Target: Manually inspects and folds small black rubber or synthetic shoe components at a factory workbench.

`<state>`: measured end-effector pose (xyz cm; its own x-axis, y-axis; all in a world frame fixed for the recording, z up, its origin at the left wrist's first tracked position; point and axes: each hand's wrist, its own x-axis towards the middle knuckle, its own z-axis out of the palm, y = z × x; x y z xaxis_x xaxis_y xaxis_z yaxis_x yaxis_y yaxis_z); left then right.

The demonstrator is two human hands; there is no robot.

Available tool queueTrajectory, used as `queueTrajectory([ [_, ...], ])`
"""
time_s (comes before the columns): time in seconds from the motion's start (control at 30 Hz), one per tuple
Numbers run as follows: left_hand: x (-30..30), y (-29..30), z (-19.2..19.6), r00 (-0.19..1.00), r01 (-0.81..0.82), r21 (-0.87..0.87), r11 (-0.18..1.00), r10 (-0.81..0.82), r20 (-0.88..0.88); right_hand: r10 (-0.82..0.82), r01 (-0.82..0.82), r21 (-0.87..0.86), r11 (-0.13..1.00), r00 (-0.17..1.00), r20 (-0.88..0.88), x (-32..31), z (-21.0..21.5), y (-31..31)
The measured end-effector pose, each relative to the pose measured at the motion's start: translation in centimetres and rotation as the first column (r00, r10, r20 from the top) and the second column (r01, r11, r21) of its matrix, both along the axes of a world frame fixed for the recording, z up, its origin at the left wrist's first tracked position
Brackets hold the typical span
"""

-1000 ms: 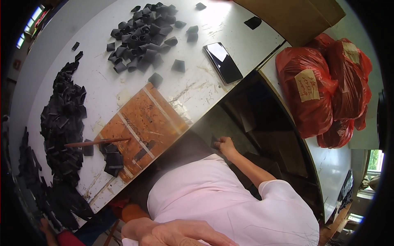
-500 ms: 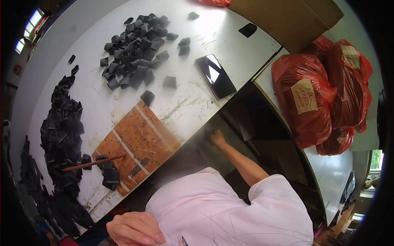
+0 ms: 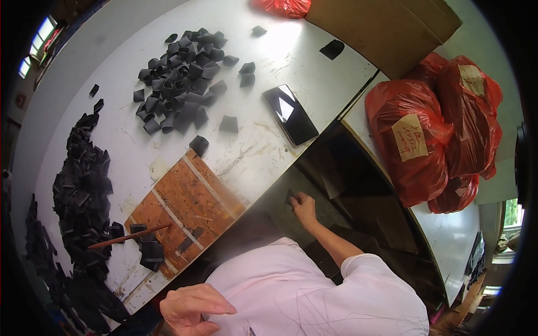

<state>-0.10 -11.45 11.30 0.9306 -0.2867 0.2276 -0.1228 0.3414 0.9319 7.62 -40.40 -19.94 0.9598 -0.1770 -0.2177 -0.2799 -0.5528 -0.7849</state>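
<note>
One small, dark piece of indistinct shape and material is being pinched by the right hand, the loosely unclenched left hand being cropped below.

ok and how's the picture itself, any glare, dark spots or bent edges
Head view: glare whites out the upper part of the white table, and the phone mirrors bright light; below the tabletop it is dim, so the small dark piece at the right hand is hard to make out; fisheye bows the table's outer edge, and the corners go black.
</note>
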Motion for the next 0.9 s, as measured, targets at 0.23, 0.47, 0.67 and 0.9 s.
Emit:
queueTrajectory([
  [0.23, 0.1, 0.2, -0.3, 0.999, 0.045, 0.162, 0.986, -0.039, -0.038, -0.067, 0.061, 0.147, 0.987, 0.997, 0.040, 1.3, 3.9, -1.1],
  [0.47, -1.1, 0.2, -1.6, 0.994, 0.066, 0.290, 0.955, -0.038, -0.102, -0.160, 0.425, 0.275, 0.863, 0.744, -0.648, 2.1, 1.1, 0.2],
  [0.67, -1.8, -0.7, -1.8, 0.967, -0.046, 0.325, 0.945, 0.124, -0.223, -0.149, 0.257, 0.163, 0.953, 0.861, -0.486, 4.0, 1.3, 1.6],
  [0.9, -0.5, -0.6, -0.7, 0.960, 0.141, 0.319, 0.937, -0.051, -0.274, -0.158, 0.121, 0.102, 0.987, 0.794, 0.586, 4.9, 12.6, 0.9],
])
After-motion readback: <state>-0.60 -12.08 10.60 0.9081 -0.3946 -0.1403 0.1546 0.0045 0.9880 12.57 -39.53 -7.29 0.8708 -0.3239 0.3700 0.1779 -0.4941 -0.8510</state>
